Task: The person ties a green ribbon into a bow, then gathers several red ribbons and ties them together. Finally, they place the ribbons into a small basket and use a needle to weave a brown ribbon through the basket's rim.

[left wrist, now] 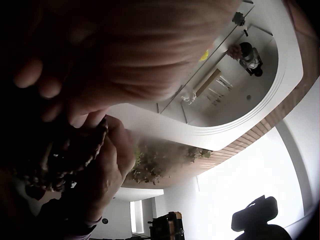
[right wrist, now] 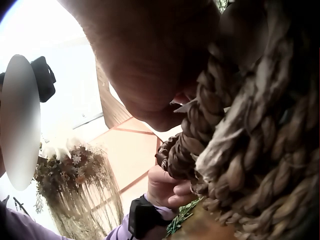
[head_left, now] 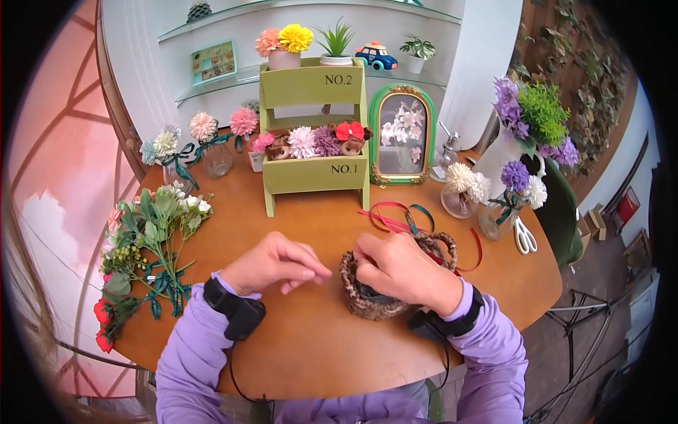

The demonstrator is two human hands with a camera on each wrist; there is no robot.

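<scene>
A brown braided basket [head_left: 371, 304] with a dark lining stands in front of me on the table. My right hand [head_left: 409, 268] is over its left and near side, fingers curled at the braided handle [right wrist: 192, 120]; its palm hides much of the opening. A small pale pointed bit shows beside those fingers in the right wrist view, and I cannot tell what it is. My left hand [head_left: 272, 265] hovers just left of the basket, its fingers loosely bent and pointing at it, with nothing visible in them.
Flower stems with green ribbons [head_left: 155, 247] lie at the left. Behind stands a green two-tier stand [head_left: 314, 180], with a framed flower picture [head_left: 402, 134] beside it. Red and green ribbons [head_left: 395, 215] lie behind the basket. Glass vases [head_left: 459, 201] and white scissors [head_left: 524, 237] are at the right.
</scene>
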